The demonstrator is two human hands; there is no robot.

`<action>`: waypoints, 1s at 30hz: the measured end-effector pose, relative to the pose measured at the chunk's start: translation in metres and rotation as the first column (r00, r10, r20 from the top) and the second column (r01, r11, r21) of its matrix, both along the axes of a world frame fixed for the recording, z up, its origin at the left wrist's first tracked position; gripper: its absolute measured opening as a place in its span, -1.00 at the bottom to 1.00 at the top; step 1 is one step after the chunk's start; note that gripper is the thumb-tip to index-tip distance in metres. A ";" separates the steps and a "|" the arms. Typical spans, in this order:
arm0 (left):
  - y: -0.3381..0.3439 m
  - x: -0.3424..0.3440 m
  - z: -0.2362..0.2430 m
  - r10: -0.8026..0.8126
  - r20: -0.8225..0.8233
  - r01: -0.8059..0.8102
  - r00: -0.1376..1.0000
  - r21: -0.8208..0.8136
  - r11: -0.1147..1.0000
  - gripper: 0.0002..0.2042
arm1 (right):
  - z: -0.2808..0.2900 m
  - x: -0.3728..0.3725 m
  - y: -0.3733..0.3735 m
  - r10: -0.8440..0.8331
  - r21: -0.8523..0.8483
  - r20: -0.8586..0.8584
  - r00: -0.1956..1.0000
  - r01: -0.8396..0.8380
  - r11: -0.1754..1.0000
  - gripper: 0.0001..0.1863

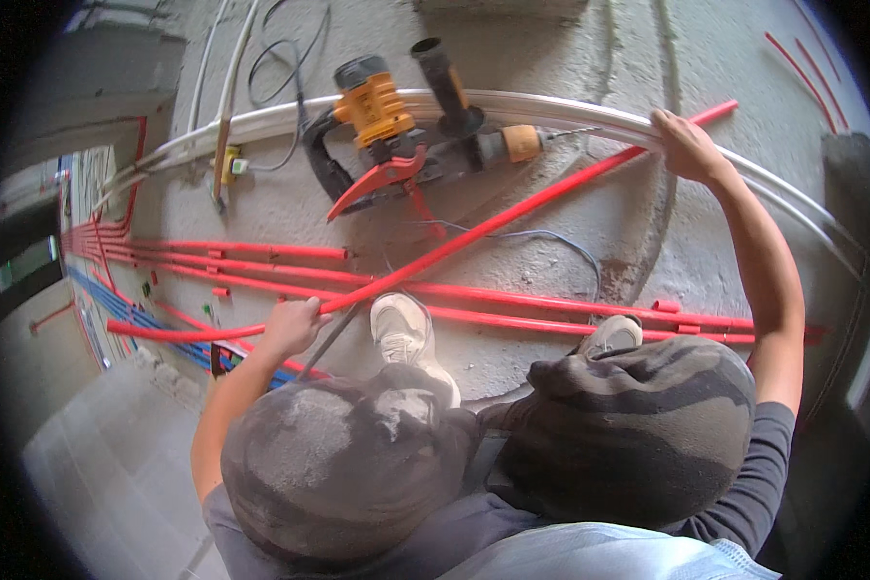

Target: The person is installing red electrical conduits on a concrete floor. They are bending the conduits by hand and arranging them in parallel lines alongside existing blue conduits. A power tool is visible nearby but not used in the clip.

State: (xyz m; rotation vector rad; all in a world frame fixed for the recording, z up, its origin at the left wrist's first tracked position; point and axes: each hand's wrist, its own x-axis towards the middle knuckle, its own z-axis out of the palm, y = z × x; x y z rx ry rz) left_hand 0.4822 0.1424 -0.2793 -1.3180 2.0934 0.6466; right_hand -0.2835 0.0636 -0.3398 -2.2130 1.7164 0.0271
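A red pipe (493, 226) is held across the person's front, above the floor, crossing over the fixed red pipes (551, 300). Its long axis slants from lower left to upper right, the right end pointing away from the body. The left hand (295, 327) curls closed around its left part; the right hand (684, 147) closes around it near the far end. Beyond lie a yellow-and-black power drill (372, 108) and white pipes (304, 116).

Lettering — none of it readable.

Long red pipe (512, 213), aslant
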 end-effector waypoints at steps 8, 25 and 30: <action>0.031 -0.012 -0.006 0.156 -0.022 -0.155 0.987 0.062 0.986 -0.57 | 0.031 0.007 0.008 -0.077 0.091 -0.021 0.997 0.078 0.993 -0.65; 0.008 -0.192 0.005 0.259 -0.075 -0.253 0.963 0.088 0.964 -0.58 | 0.000 0.006 -0.010 -0.072 0.146 -0.066 0.995 0.081 0.986 -0.67; 0.034 -0.238 -0.029 0.223 -0.174 -0.204 0.959 0.124 0.971 -0.64 | 0.011 -0.006 -0.011 -0.010 0.252 -0.130 0.991 0.043 0.967 -0.66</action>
